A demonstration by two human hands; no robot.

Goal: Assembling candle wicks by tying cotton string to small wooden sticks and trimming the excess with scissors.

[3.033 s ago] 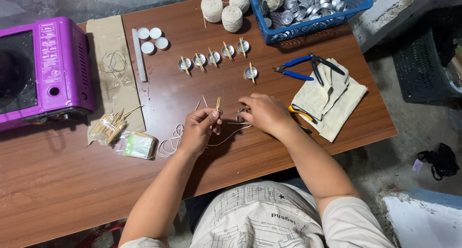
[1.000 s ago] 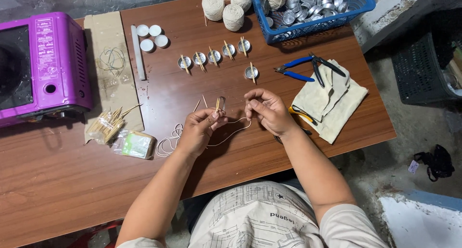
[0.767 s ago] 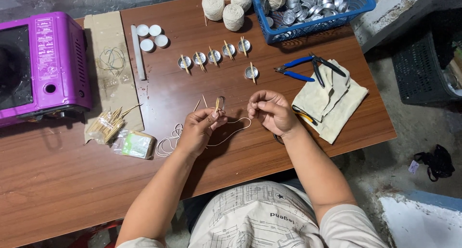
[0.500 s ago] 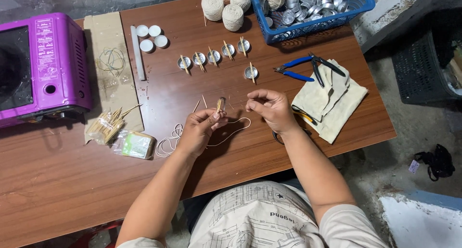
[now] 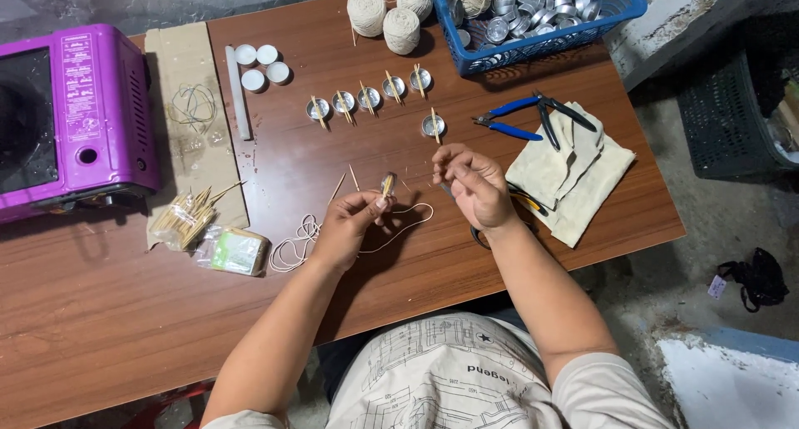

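Observation:
My left hand [image 5: 349, 225] pinches a small round metal cup [image 5: 388, 183] on edge just above the brown wooden table [image 5: 108, 312]. A pale string [image 5: 399, 225] loops from the cup toward my right hand [image 5: 470, 179], whose fingertips pinch its end to the right of the cup. More of that string lies coiled [image 5: 293, 244] on the table left of my left hand. Two thin wooden sticks [image 5: 345, 182] lie just beyond my left hand.
A row of small metal cups with sticks across them [image 5: 366, 103] lies farther back. Blue-handled pliers [image 5: 524, 117] rest on a folded cream cloth [image 5: 570, 179] at right. A blue basket of cups [image 5: 541, 13], twine balls [image 5: 387, 17], a purple oven [image 5: 62, 117] and a stick bundle [image 5: 185, 219] surround them.
My right hand has lifted slightly away from the left, drawing the string out to the right. The cup stays in my left fingers, turned a little more upright.

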